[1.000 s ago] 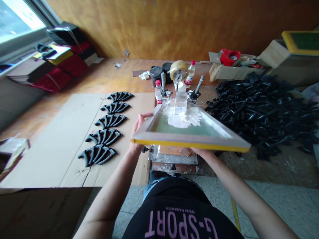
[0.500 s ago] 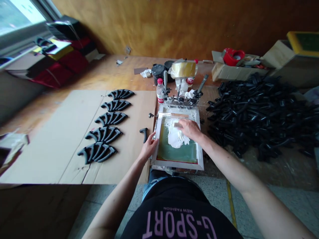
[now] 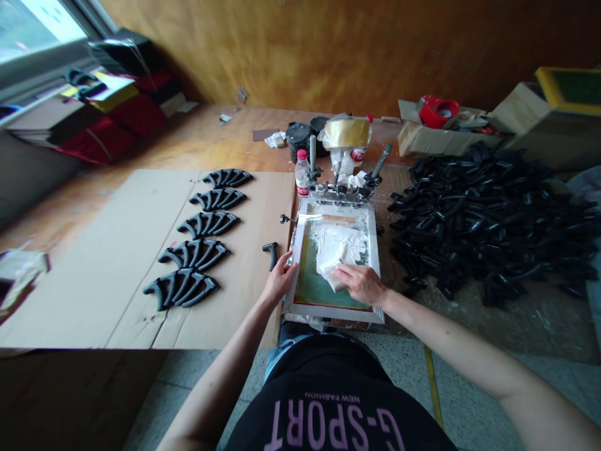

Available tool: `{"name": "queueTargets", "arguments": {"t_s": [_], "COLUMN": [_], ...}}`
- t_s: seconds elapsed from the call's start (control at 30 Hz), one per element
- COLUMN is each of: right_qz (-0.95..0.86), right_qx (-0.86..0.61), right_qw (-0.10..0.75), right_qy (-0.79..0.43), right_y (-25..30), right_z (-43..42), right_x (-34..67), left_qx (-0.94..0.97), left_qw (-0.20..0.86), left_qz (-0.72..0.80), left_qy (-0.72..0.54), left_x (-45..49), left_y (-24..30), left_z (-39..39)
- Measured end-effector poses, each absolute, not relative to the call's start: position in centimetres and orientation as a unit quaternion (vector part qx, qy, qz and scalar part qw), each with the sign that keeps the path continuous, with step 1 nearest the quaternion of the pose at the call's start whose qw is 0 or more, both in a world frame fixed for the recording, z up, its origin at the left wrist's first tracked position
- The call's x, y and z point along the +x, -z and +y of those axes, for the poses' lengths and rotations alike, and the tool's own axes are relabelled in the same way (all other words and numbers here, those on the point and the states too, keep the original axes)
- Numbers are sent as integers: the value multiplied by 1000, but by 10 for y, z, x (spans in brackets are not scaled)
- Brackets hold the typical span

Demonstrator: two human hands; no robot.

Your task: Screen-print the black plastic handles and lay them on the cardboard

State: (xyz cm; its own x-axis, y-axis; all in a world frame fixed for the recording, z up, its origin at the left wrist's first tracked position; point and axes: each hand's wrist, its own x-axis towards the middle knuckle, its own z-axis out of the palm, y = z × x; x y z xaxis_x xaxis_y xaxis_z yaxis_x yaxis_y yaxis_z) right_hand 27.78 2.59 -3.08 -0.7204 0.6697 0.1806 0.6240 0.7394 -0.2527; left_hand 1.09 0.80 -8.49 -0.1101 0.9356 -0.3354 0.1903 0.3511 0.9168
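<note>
A screen-printing frame [image 3: 378, 269] with a green mesh lies flat on its hinged stand in front of me. White ink [image 3: 340, 244] is smeared over the mesh. My right hand [image 3: 359, 283] is closed on a squeegee [image 3: 334, 278] near the frame's front edge. My left hand [image 3: 280, 280] grips the frame's left rail. One loose black plastic piece [image 3: 271, 253] lies just left of the frame.
Rows of black curved parts [image 3: 195, 253] lie on cardboard [image 3: 94, 269] to the left. A large heap of black parts [image 3: 488, 213] fills the right. A bottle [image 3: 301, 172], ink tubs [image 3: 297, 138], tape roll [image 3: 347, 131] and boxes [image 3: 441, 134] stand behind.
The frame came down from raised to flat on the stand. My right hand moved onto the mesh and pulled the squeegee toward me, spreading the white ink.
</note>
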Motion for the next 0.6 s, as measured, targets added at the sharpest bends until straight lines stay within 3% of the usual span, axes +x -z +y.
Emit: {"name": "queueTargets", "arguments": {"t_s": [0.2,0.43,0.5,0.6], "right_qz": [-851,-705,-669,-699], "right_qx": [-465,-610,-651,-654], "right_qw": [201,360,357,268], "right_qy": [-135,-38,-48,-112], "right_y": [-4,-28,-14,21], "right_z": [77,153,147,116], "right_x": [265,338,363,362], "left_qx": [424,436,438,431], "left_qw": [532,512,494,486], "left_qz": [630,575,524,466], "left_qy": [-374,-465,-538,-600], "left_x": [12,16,25,39], "left_y": [46,-42,-65,-91], "left_z": [5,21,37,66]}}
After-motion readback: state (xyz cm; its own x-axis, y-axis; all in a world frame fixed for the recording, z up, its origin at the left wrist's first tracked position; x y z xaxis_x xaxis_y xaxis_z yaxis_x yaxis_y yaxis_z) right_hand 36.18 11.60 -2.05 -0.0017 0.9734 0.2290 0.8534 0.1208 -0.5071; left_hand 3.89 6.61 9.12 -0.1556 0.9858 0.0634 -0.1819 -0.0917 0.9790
